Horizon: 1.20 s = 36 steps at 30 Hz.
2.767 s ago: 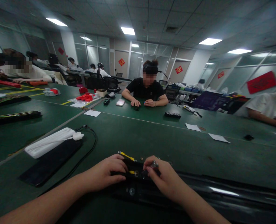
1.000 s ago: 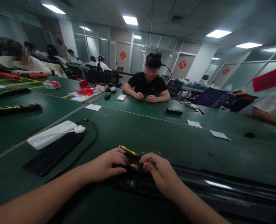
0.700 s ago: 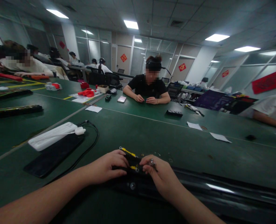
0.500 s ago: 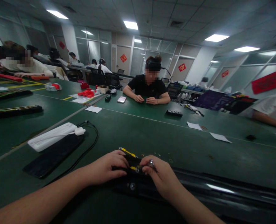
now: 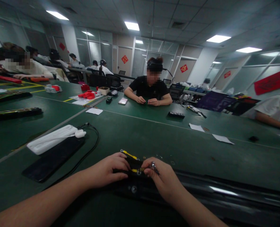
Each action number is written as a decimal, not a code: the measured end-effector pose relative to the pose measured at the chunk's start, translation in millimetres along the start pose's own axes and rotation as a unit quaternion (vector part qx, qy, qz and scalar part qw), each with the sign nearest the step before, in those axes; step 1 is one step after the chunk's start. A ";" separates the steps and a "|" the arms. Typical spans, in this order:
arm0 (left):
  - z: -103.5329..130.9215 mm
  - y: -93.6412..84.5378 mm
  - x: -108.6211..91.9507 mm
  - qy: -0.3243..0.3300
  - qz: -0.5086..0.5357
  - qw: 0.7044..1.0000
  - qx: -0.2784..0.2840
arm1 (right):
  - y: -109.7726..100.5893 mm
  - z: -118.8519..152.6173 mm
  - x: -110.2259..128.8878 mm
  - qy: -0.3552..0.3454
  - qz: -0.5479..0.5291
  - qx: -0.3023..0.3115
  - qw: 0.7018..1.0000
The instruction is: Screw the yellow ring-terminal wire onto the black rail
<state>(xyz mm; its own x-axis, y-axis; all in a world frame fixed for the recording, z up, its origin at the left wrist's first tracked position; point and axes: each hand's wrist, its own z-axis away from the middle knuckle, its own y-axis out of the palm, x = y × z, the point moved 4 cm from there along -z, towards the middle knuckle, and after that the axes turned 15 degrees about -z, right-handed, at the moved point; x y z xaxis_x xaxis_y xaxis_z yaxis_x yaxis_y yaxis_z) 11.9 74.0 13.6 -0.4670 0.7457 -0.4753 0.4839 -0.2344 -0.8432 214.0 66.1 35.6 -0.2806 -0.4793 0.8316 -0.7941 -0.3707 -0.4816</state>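
Note:
A long glossy black part lies along the near edge of the green table, running off to the right. My left hand is closed on the black part's left end, thumb in front and fingers behind. My right hand is pinched beside it, with a small metal piece showing at its fingers; what the fingertips hold is too small to name. Between the hands a short yellow wire end with a ring terminal shows. A yellow wire with ring ends sits just behind. A round screw shows in front.
To the left lie a white power strip-like block, a dark phone-like slab and a black cable. Across the green table sits a person, with papers, red parts and a black tray nearby.

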 end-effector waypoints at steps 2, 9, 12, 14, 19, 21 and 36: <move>0.2 0.3 0.1 -0.001 0.000 1.000 0.000 | 0.0 -0.7 0.6 0.005 0.001 0.001 1.000; 0.6 -0.3 -1.2 -0.005 0.010 1.000 -0.001 | -0.9 -0.7 0.4 -0.006 0.006 -0.007 1.000; 0.4 -0.5 -0.8 -0.004 0.012 1.000 -0.004 | -2.7 1.0 0.5 -0.028 -0.008 -0.025 0.999; 0.6 0.0 0.0 -0.004 0.009 1.000 -0.004 | -3.9 2.0 1.2 -0.042 -0.026 -0.040 0.998; 1.0 0.9 1.0 -0.003 0.004 1.000 -0.005 | -3.8 3.1 1.7 -0.036 -0.041 -0.045 0.998; 0.8 0.7 0.7 -0.003 0.005 1.000 -0.004 | -3.0 3.2 1.4 -0.029 -0.042 -0.032 0.998; 0.7 1.4 1.5 -0.008 -0.002 1.000 0.004 | -1.9 -1.1 1.8 -0.010 -0.038 0.010 0.999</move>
<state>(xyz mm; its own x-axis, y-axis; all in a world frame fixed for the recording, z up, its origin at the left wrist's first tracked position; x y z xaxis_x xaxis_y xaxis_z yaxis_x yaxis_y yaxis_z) 11.4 74.3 11.5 -0.4798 0.7368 -0.4763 0.4769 -0.2367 -0.8465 214.4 66.8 38.3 -0.2089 -0.4639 0.8609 -0.8016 -0.4231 -0.4224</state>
